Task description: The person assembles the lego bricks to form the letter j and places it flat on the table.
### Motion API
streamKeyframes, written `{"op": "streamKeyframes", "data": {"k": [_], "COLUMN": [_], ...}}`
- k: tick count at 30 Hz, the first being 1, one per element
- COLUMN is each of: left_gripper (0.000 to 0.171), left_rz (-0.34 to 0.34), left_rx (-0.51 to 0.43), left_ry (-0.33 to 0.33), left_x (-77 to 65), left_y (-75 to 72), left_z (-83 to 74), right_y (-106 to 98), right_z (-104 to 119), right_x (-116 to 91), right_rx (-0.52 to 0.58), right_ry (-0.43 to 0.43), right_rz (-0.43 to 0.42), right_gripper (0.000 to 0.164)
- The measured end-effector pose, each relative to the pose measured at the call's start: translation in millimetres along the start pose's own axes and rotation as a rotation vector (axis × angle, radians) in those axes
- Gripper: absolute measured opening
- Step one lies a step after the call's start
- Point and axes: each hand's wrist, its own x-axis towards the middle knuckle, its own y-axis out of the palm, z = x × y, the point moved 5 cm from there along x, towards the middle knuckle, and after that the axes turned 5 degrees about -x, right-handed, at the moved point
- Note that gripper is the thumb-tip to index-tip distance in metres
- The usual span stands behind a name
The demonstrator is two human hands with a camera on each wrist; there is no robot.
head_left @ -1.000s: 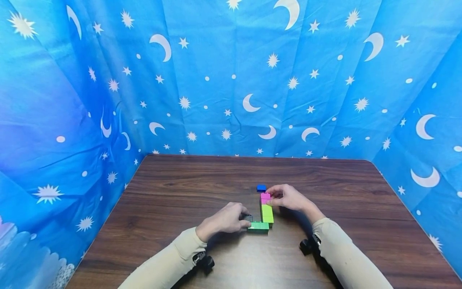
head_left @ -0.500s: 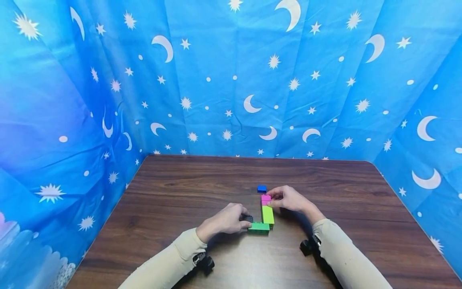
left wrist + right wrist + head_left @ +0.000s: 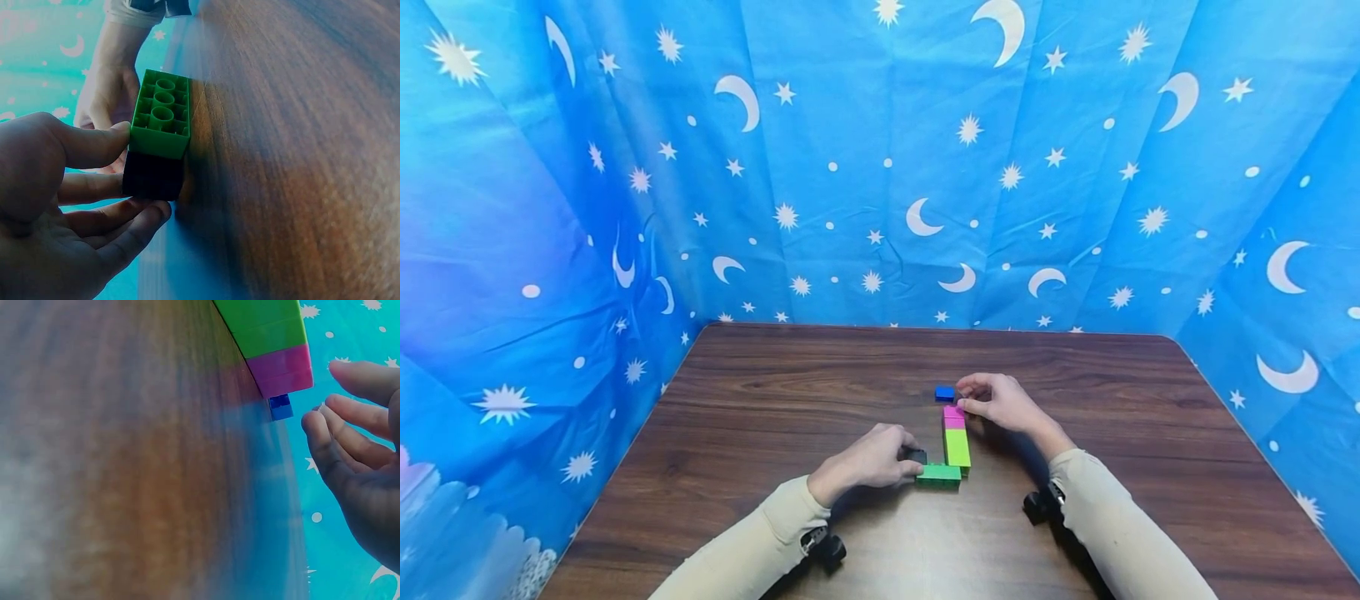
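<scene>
My left hand (image 3: 876,456) grips a black brick (image 3: 154,176) and a dark green toy building brick (image 3: 938,476), its thumb along the green one's side; the green brick's hollow underside shows in the left wrist view. From the green brick's right end a row runs away from me: a lime brick (image 3: 957,450), then pink bricks (image 3: 953,419). A small blue brick (image 3: 944,393) lies apart, just beyond the pink end. My right hand (image 3: 1006,405) hovers beside the pink end, near the blue brick; its fingers are loosely bent and apart, with nothing between them in the right wrist view.
Everything lies on a dark wood-grain table (image 3: 760,392). A blue cloth (image 3: 850,192) with white moons and stars hangs behind it and at both sides. A black wrist camera (image 3: 830,552) is strapped under the left sleeve, another below the right.
My right hand has let go of the pink bricks and shifted slightly away from me, toward the blue brick. The left hand keeps its grip in nearly the same place.
</scene>
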Motion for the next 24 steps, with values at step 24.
{"op": "streamKeyframes", "data": {"k": [24], "left_gripper": [0.032], "left_rz": [-0.006], "left_rx": [0.004], "left_ry": [0.021], "left_x": [-0.3], "left_y": [-1.4], "left_z": [0.1], "right_y": [4], "right_z": [4], "right_x": [27], "right_rx": [-0.158], "right_ry": [-0.024], "right_rz": [0.004], "right_gripper": [0.033]}}
